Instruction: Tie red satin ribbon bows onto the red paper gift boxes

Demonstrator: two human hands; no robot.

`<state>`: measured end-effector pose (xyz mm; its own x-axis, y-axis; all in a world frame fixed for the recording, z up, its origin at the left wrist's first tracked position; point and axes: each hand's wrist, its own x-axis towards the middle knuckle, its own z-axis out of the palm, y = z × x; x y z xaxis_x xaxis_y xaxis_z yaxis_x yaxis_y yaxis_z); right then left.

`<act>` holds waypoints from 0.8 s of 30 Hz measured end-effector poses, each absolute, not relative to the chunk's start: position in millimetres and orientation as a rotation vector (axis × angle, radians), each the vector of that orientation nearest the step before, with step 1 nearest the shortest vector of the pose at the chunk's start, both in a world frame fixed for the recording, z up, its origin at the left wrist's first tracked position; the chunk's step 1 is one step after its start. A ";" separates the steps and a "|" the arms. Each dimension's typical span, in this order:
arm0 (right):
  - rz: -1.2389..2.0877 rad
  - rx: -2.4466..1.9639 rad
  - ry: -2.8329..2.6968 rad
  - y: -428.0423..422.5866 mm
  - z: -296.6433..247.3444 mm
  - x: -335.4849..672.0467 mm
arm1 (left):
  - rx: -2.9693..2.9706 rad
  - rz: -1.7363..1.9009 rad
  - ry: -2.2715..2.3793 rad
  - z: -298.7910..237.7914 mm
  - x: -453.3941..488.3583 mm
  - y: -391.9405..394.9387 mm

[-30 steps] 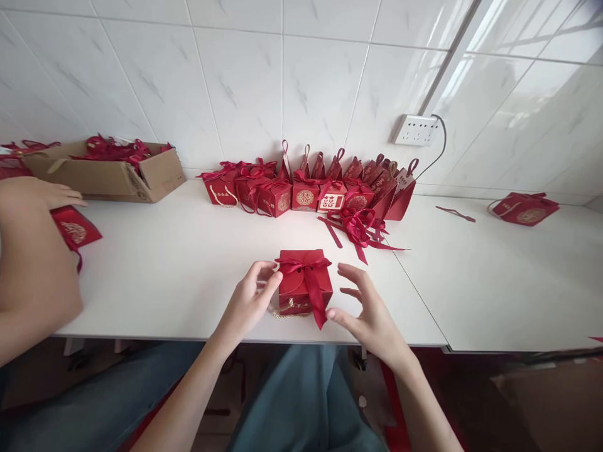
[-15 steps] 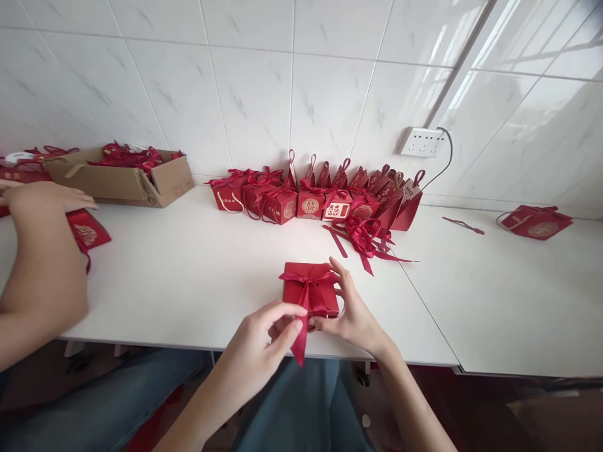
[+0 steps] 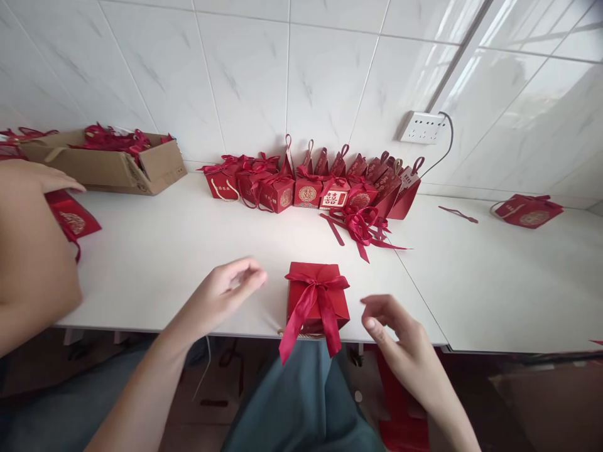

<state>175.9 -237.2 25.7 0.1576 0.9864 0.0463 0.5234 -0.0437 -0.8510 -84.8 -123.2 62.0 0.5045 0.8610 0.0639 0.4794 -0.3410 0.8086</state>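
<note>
A small red gift box with a tied red ribbon bow sits at the near edge of the white table; its ribbon tails hang over the edge. My left hand hovers just left of the box, fingers loosely curled and empty. My right hand is to the right of the box, off the table edge, fingers loosely apart and holding nothing. Neither hand touches the box.
A row of finished red boxes lines the tiled wall, with loose red ribbons in front. A cardboard carton of ribbons stands far left. Another person's arm rests at left beside a flat red box. One red box lies far right.
Both hands have let go of the ribbon and box and moved apart to either side. The box now stands alone at the table edge with its bow tied.
</note>
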 end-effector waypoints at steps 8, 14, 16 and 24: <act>1.074 -1.665 -1.405 -241.2 17.9 135.6 | 2.270 0.757 0.841 50.8 -24.3 -112.6; 1.030 -1.707 -1.434 -245.6 23.1 137.5 | 2.258 0.743 0.922 49.0 -29.6 -118.3; 1.130 -1.723 -1.502 -247.6 25.0 135.0 | 2.290 0.747 0.925 49.4 -29.1 -120.0; 1.207 -1.502 -1.357 -241.6 4.5 114.7 | 2.364 0.730 0.927 48.8 -26.4 -123.6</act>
<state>114.7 -241.6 4.5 -0.0139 0.9885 -0.1503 0.2649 -0.1413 -0.9539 -26.4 -123.6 48.8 0.6255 0.7220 0.2959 0.4576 -0.6466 0.6103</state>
